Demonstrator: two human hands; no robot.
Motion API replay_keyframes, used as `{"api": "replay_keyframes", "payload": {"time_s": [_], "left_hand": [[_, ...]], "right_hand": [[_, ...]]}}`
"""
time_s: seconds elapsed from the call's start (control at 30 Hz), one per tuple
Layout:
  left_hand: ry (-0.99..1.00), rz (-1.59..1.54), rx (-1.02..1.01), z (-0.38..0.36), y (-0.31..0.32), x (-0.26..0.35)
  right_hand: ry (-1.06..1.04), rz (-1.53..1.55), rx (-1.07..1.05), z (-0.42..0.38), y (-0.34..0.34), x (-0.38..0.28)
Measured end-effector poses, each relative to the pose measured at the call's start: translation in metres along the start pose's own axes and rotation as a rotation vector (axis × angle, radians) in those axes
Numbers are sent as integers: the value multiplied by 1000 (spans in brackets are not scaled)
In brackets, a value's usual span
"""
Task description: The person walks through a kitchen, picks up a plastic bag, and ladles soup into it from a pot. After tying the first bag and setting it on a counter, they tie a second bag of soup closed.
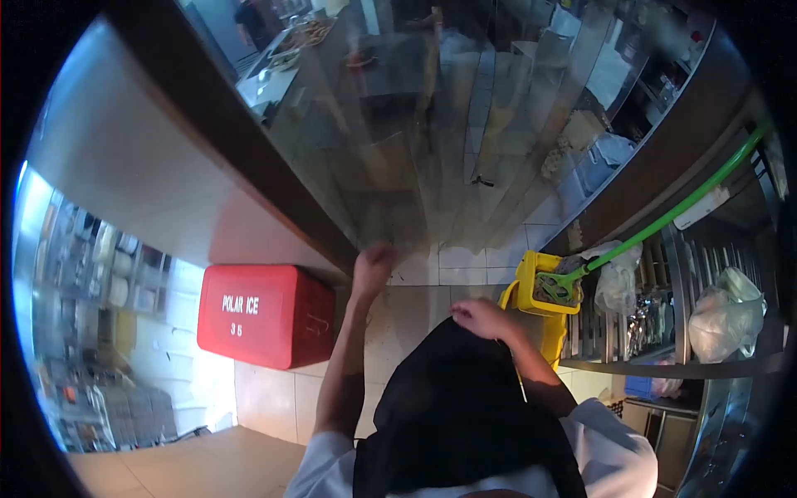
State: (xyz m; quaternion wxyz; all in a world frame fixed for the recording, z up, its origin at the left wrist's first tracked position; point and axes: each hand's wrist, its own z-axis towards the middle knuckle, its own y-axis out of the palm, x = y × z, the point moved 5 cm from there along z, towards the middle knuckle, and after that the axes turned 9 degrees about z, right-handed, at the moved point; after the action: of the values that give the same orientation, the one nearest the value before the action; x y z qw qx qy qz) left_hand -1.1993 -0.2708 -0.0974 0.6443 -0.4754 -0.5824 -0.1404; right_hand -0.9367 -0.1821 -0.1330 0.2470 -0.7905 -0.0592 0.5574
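Note:
My left hand is stretched forward at the lower edge of a clear plastic strip curtain. Motion smears its fingers, so I cannot tell whether they are closed. Close to the front of my black apron, my right hand has its fingers curled in, and nothing shows in them. A yellow mop bucket stands just right of that hand, with a green-handled mop in it.
On the left, a red ice box marked "POLAR ICE 35" stands on the tiled floor. Shelving with metal racks and a plastic bag lines the right. A dark door frame edges the curtain, and a room with tables shows through it.

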Motion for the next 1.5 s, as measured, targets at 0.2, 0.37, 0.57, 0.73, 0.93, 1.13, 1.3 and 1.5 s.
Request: {"api": "replay_keyframes", "payload": {"time_s": [0.2,0.37,0.57,0.73,0.93,1.13,1.3,1.5], "left_hand": [[799,48,-91,155,80,248],[689,-243,24,305,102,281],[564,-319,640,369,-61,257],[539,-368,923,348,-122,257],[755,-718,1288,405,-146,276],[921,-951,1212,607,-108,286],[324,-781,763,867,8,291],[81,-364,-106,1005,244,249]], "right_hand": [[-202,384,335,144,-158,-34],[-289,687,489,251,-318,-11],[-192,623,814,228,-514,66],[-50,480,733,159,-612,86],[51,364,845,159,-688,106],[396,624,843,237,-731,241],[502,1477,429,276,-703,477],[1052,867,606,386,-741,513]]}}
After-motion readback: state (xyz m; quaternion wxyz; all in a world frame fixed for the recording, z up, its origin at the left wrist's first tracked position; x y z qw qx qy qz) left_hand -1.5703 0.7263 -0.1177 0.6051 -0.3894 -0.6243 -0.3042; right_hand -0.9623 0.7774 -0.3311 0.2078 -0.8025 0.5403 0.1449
